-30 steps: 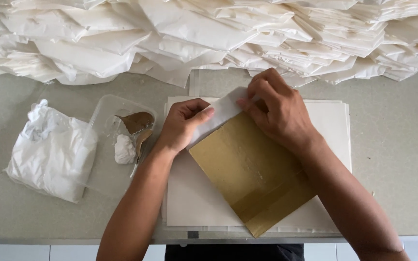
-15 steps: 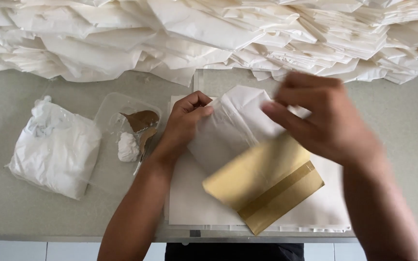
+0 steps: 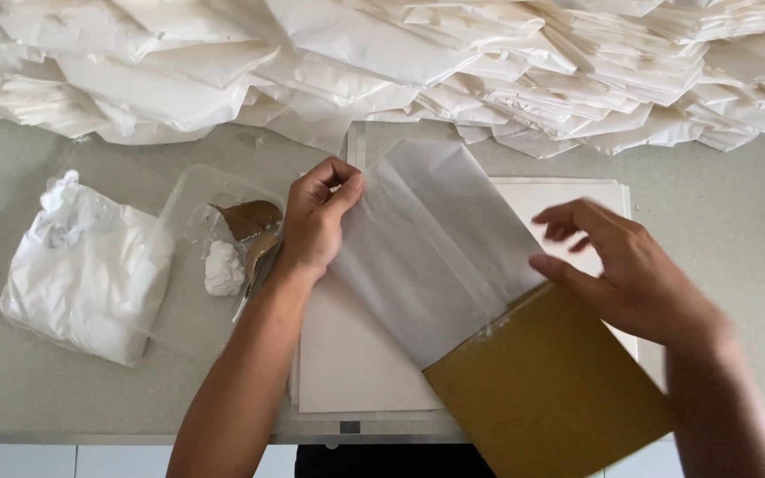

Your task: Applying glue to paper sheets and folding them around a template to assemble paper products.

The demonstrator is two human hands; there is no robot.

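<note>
I see a thin white sheet (image 3: 436,257) lying slanted on a white board (image 3: 356,372) in the middle of the table (image 3: 737,265). Its lower end sits against a gold-brown card (image 3: 551,389). My left hand (image 3: 316,221) pinches the sheet's top left edge with closed fingers. My right hand (image 3: 630,270) floats just over the sheet and card, fingers spread open, holding nothing. To the left are a clear tray (image 3: 188,310) and a white bag (image 3: 86,265). A big pile of white paper bags (image 3: 400,62) lies behind.
</note>
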